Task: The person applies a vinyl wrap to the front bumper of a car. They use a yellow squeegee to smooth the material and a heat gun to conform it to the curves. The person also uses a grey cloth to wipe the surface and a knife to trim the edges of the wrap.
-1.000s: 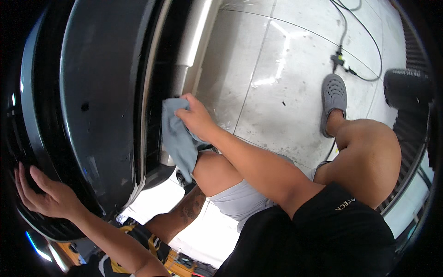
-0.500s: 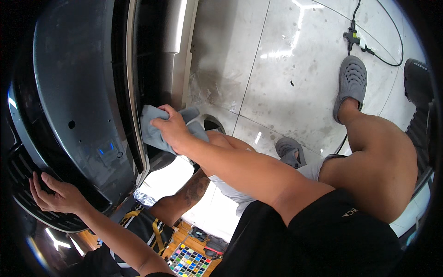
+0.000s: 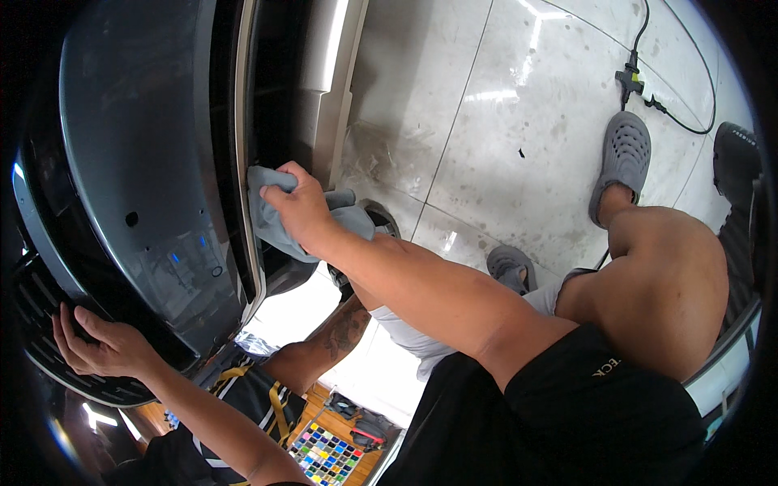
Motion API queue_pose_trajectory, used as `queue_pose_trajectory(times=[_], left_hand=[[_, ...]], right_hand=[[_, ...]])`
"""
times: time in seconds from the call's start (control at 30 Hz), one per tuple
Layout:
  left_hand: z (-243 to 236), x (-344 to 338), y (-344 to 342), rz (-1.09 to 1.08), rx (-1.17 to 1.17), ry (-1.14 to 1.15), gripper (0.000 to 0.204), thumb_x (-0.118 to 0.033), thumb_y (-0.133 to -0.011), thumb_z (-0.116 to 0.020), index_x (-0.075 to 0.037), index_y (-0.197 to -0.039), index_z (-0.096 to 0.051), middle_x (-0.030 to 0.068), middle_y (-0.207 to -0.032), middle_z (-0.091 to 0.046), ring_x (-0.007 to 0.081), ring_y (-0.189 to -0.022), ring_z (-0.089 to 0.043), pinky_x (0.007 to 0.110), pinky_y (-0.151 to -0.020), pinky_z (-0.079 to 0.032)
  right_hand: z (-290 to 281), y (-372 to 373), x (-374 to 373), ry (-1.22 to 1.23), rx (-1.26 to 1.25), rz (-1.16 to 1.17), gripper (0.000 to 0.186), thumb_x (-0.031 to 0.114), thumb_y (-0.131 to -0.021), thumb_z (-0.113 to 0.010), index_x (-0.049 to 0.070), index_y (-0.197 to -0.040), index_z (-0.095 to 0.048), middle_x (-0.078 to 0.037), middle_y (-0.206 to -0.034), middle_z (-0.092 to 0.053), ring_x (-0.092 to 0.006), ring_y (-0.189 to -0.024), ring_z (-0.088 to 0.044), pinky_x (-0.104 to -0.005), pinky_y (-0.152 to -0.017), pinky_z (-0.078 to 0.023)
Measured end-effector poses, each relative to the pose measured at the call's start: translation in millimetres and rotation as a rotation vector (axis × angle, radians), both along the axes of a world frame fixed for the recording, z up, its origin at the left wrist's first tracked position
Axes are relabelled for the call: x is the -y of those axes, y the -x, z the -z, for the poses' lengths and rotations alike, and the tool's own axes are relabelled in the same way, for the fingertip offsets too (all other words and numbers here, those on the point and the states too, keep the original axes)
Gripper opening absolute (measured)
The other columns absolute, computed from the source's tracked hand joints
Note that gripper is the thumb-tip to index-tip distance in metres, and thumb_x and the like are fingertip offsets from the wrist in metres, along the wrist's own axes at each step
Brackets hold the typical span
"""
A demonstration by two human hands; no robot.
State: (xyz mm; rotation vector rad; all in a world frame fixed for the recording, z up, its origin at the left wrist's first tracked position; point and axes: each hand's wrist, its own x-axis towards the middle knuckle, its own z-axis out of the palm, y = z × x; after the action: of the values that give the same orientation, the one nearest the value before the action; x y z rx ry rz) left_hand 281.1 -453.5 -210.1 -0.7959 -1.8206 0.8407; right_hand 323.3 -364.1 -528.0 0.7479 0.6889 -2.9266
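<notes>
My right hand point(image 3: 298, 207) grips a grey-blue cloth point(image 3: 271, 227) and presses it against the chrome strip point(image 3: 245, 162) along the edge of a glossy dark car panel point(image 3: 138, 154). My left hand point(image 3: 101, 344) rests flat, fingers spread, on the black lower grille part point(image 3: 49, 324) of the car at the lower left. The glossy panel reflects my tattooed forearm and clothing.
Pale tiled floor point(image 3: 502, 121) lies to the right, with a black cable and plug point(image 3: 630, 77). My bent knee point(image 3: 673, 275) and a foot in a grey clog point(image 3: 622, 154) are at right; a second clog point(image 3: 509, 267) shows below my arm.
My right hand with the cloth has slid along the panel's edge, and the view has shifted so more floor shows. My left hand has stayed on the lower grille.
</notes>
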Motion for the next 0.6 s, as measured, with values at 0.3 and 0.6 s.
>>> queue_pose_trajectory(times=[0.3,0.6], left_hand=[[1.6,-3.3,-3.3,-0.026,-0.008,0.009,0.036,-0.041,-0.097,-0.054,-0.011,-0.106,-0.071,0.0033,-0.118,-0.064,0.0184,-0.114,-0.050,0.038,-0.095,-0.039],[7.5,-10.4,-3.6,-0.039,-0.013,0.021,0.035,-0.040,-0.097,-0.054,-0.010,-0.106,-0.071,0.0033,-0.118,-0.064,0.0185,-0.116,-0.050,0.039,-0.098,-0.036]], right_hand=[[-4.3,24.6,-44.8,-0.221,-0.053,0.035,0.024,0.016,-0.084,-0.068,-0.002,-0.095,-0.057,-0.011,-0.075,-0.060,-0.0155,-0.069,-0.054,-0.0318,-0.064,-0.045],[6.4,52.6,-77.6,-0.161,-0.092,0.038,0.021,0.013,-0.083,-0.070,-0.001,-0.094,-0.059,-0.006,-0.075,-0.060,-0.0118,-0.069,-0.052,-0.0300,-0.061,-0.044]])
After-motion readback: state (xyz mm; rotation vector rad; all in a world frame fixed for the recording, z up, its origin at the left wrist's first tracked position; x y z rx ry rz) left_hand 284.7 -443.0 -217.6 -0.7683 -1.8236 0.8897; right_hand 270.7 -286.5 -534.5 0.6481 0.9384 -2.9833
